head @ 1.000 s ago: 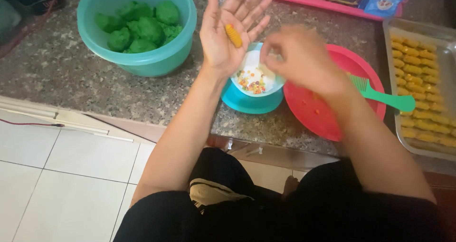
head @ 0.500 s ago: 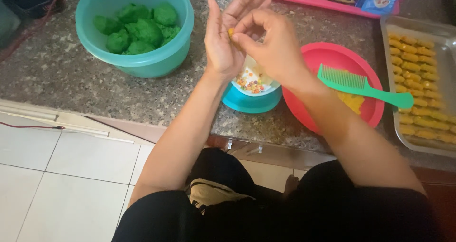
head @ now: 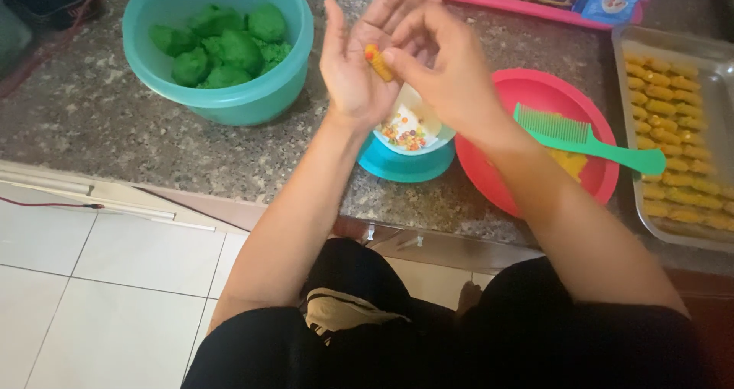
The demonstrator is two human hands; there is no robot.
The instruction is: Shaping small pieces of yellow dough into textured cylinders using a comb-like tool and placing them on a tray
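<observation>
Speckled grey stone counter above a white tiled floor, soft daylight

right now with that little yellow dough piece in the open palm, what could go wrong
1. The yellow dough piece lies loose on the open left hand, above the small bowl of coloured sprinkles; if the palm tilts, it may drop in.
2. The right hand presses it with the fingertips; too much pressure could squash its shape.
3. The green comb rests across the red plate, handle past the rim, close to the right forearm; a nudge might knock it off.
</observation>
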